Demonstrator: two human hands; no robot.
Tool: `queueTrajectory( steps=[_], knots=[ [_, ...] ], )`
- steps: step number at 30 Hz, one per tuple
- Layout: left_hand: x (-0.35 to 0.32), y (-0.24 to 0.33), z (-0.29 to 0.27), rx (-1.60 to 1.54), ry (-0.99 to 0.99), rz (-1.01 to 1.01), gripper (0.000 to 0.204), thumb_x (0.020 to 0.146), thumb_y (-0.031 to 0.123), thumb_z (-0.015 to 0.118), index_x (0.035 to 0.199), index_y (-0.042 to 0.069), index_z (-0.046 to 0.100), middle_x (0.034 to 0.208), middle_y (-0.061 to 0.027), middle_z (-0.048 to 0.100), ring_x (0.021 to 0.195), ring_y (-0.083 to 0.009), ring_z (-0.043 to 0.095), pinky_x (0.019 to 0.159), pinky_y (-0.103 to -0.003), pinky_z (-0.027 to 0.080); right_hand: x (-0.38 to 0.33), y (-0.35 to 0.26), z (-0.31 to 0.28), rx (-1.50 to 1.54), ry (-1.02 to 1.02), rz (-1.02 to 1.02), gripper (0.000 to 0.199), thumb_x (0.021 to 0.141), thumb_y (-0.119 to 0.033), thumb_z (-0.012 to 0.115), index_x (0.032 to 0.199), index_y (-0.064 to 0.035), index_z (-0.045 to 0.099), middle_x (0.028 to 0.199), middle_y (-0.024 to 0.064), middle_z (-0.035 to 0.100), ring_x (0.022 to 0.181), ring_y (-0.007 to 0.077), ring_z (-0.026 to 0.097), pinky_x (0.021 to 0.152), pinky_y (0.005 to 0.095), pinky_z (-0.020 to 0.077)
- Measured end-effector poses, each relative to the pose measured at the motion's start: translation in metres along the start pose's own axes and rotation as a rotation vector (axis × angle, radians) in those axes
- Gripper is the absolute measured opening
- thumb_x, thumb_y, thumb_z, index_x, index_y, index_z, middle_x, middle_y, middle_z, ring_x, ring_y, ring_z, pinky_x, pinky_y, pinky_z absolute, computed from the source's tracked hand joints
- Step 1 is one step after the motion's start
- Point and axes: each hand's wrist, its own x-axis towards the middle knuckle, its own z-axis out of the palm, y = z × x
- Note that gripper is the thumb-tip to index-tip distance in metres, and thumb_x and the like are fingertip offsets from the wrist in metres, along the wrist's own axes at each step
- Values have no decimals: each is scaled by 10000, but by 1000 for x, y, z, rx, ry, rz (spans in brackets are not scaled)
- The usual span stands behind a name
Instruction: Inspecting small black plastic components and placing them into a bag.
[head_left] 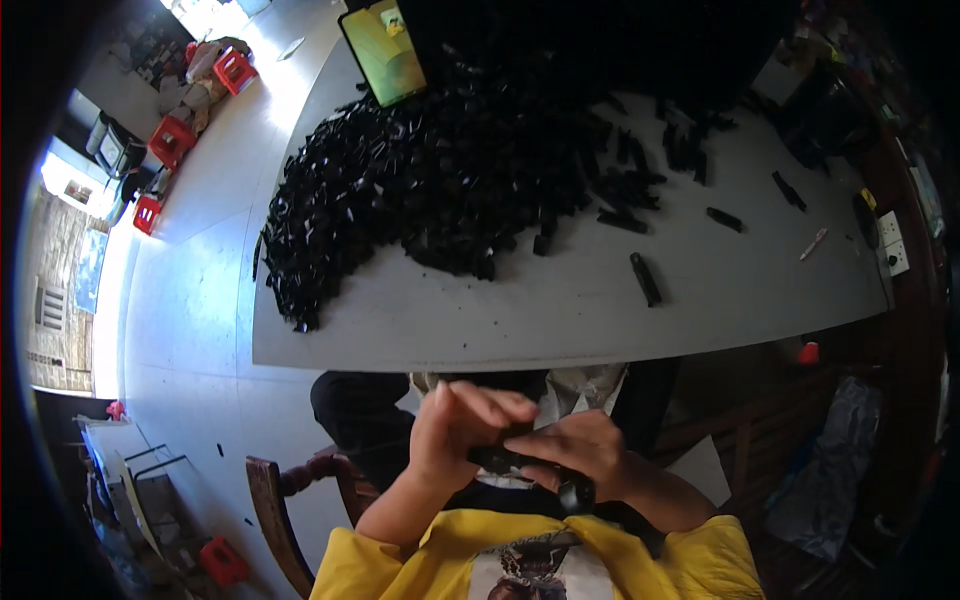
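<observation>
My right hand point(582, 448) is closed around a dark, elongated black piece point(576, 493) with a rounded, shiny end; its exact kind cannot be made out. Beside it, my left hand point(462, 428) has its fingers stretched out and slightly blurred, with the palm near the other end of that piece. Both hands are over my lap, just short of the table's near edge. On the table point(420, 330) lies a large heap of small black pieces point(430, 180), seemingly plastic. A single longer black piece point(646, 279) rests apart from the heap.
A phone-like yellow-green screen point(388, 55) stands in the heap. More black pieces point(724, 219) and a pen point(813, 244) lie to the right. A dark bucket point(825, 110) is at the far right. A wooden chair point(275, 520) stands at left; red stools point(172, 140) are on the floor.
</observation>
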Motion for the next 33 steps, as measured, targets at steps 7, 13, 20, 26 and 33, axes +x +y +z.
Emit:
queueTrajectory(
  steps=[7, 13, 20, 26, 33],
  knots=[
    [2, 2, 12, -106, 85, -124, 635, 1034, 396, 143, 829, -6, 589, 963, -222, 650, 1035, -329, 593, 978, -429, 437, -10, 7, 23, 98, 81, -26, 314, 740, 2, 728, 1045, -2, 651, 828, 83, 642, 582, 200, 612, 495, 315, 474],
    [2, -1, 25, 54, 260, -141, 577, 1033, 415, 196, 716, 80, 542, 814, -125, 665, 882, -289, 602, 868, -385, 469, -16, 8, 29, 50, 154, -75, 320, 734, 21, 716, 1046, 24, 646, 854, 100, 648, 601, 202, 633, 505, 315, 505],
    [1, -6, 24, 155, 229, -172, 558, 1030, 411, 236, 703, 75, 537, 782, -126, 656, 845, -289, 602, 857, -394, 477, -22, 9, 26, 16, 146, -74, 308, 744, 15, 715, 1046, 22, 651, 847, 94, 649, 602, 206, 639, 515, 306, 517],
    [-12, -14, 3, 29, 155, -148, 553, 1034, 403, 225, 818, 15, 555, 933, -194, 642, 1003, -308, 593, 932, -411, 463, -25, 10, 26, 80, 88, -41, 329, 763, 6, 709, 1084, 8, 638, 842, 91, 651, 664, 223, 658, 556, 319, 522],
    [-19, -13, -7, 4, 286, -347, 514, 1014, 415, 341, 888, -17, 589, 1061, -209, 642, 1033, -270, 617, 931, -365, 472, -41, 11, 33, -75, 119, 78, 333, 797, -94, 712, 1118, -39, 645, 863, 144, 675, 738, 275, 686, 611, 346, 536]
  ],
)
